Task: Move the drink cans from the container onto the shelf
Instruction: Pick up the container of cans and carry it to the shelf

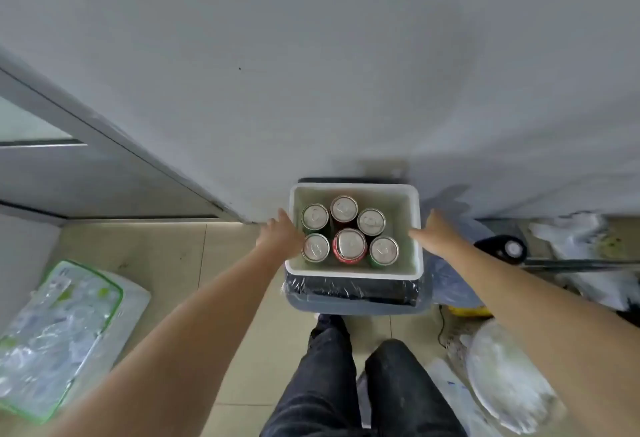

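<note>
A white foam container (353, 274) stands on a dark bin wrapped in plastic, close to the wall. Several drink cans stand upright inside it, among them a red can (349, 246) in the front middle and green cans (314, 217) at the left. My left hand (278, 237) reaches over the container's left rim, fingers near the front-left can (315, 247), holding nothing. My right hand (434, 232) hovers at the right rim, fingers apart and empty. No shelf is in view.
A grey wall (311, 73) rises right behind the container. A plastic-wrapped pack of bottles (62, 326) lies on the tiled floor at the left. Bags, a cable and a wheeled base (512, 249) clutter the floor at the right. My legs (346, 377) stand just before the bin.
</note>
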The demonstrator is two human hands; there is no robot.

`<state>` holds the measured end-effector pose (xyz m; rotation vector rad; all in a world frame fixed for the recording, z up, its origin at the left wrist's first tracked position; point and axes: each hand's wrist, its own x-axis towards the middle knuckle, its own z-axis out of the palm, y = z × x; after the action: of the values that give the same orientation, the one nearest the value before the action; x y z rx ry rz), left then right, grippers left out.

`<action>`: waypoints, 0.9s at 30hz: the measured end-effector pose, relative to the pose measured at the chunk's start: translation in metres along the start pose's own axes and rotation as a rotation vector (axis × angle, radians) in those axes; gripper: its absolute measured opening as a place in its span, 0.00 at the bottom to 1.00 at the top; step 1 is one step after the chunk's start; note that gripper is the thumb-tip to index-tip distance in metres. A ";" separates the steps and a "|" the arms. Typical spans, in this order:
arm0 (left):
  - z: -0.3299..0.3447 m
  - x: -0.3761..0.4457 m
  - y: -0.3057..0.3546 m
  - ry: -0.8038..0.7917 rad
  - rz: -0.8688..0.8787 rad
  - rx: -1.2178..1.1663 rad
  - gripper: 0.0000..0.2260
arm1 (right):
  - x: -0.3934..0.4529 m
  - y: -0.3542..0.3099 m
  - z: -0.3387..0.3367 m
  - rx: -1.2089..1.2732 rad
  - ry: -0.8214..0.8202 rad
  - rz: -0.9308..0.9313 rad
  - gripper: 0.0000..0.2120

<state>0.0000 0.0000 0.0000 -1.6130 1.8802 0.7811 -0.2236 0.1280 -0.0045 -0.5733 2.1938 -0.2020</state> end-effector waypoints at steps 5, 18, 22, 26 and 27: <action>0.018 0.043 0.005 -0.025 -0.091 -0.146 0.26 | 0.030 0.005 0.022 0.083 -0.084 0.115 0.18; 0.022 0.062 -0.007 -0.100 -0.051 -0.422 0.15 | 0.034 0.012 0.028 0.413 -0.025 0.231 0.24; 0.008 0.050 0.005 -0.180 0.083 -0.261 0.17 | 0.005 0.027 0.025 0.506 0.020 0.287 0.21; -0.014 0.030 0.036 -0.190 0.244 -0.041 0.14 | -0.045 0.055 0.026 0.681 0.147 0.352 0.17; -0.017 0.023 0.046 -0.199 0.284 -0.001 0.14 | -0.060 0.064 0.029 0.716 0.169 0.386 0.17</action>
<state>-0.0488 -0.0228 -0.0011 -1.2311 1.9834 1.0202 -0.1902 0.2136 -0.0022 0.2709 2.1438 -0.8023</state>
